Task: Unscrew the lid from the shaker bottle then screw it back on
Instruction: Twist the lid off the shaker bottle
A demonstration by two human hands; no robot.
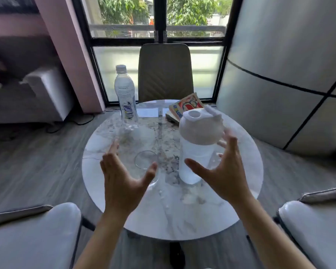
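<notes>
A translucent white shaker bottle [195,158] stands upright on the right half of the round marble table [173,210]. Its white lid [200,126] sits on top, with the flip cap standing open at the back. My right hand [221,171] is open just in front of and to the right of the bottle, fingers spread around it without clearly touching. My left hand [122,177] is open to the left, palm turned inward, holding nothing, and partly covers a glass.
A clear drinking glass [145,162] stands between my hands, left of the shaker. A plastic water bottle [125,98] stands at the table's far left. A book [184,108] lies at the far edge. Chairs [164,72] surround the table.
</notes>
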